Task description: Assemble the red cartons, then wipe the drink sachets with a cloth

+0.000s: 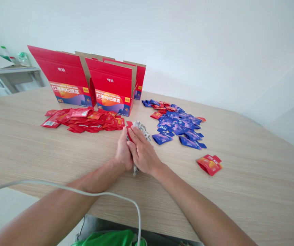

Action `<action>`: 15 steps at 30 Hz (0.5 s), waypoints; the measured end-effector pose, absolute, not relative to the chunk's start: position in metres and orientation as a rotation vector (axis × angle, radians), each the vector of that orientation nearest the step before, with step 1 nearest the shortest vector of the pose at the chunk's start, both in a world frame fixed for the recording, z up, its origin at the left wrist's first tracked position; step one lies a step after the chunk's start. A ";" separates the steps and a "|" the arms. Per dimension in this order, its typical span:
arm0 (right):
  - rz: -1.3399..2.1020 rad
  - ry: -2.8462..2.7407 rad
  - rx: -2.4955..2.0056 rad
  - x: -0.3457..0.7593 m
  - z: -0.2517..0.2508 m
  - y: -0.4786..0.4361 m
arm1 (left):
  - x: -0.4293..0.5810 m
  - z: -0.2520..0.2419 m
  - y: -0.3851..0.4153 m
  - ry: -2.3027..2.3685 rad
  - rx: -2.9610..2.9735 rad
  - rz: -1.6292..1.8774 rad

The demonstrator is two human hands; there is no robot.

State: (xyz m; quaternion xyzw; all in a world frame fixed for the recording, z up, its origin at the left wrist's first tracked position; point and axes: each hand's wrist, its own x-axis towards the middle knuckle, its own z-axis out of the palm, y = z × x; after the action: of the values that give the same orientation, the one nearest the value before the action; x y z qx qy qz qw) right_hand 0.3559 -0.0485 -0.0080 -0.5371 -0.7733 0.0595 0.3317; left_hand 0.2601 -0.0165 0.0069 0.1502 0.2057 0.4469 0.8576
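Near the table's middle my left hand (123, 152) and my right hand (145, 153) are pressed together, palms facing, fingers pointing away from me. A red pouch (129, 123) is squeezed between them, mostly hidden, with its top edge showing past the fingertips. Beneath and beside my right hand lies a bunched heap of white-and-grey printed strips (142, 127), part of it poking out below the wrists. Left of the hands is a pile of red pouches (85, 119). Blue pouches (177, 123) lie scattered to the right, a few red ones among them.
Several open red cartons, including a front carton (112, 97) and a left carton (70, 92), stand at the back left. One lone red pouch (210, 164) lies on the right of the wooden table (252, 177). A white cable (85, 192) crosses in front of my left forearm.
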 end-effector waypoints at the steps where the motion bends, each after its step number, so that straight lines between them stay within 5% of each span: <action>1: 0.223 -2.043 -1.427 0.353 -0.006 -0.053 | 0.259 0.007 -0.017 0.457 0.282 0.911; 15: 0.605 -1.971 -1.351 0.341 0.017 -0.111 | 0.250 0.014 -0.010 0.578 0.286 0.952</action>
State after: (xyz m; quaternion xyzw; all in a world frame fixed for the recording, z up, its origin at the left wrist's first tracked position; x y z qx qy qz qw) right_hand 0.3409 -0.1108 0.0171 -0.5171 -0.7543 0.2315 0.3318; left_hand 0.2500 -0.0101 0.0140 0.1351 0.2734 0.4500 0.8393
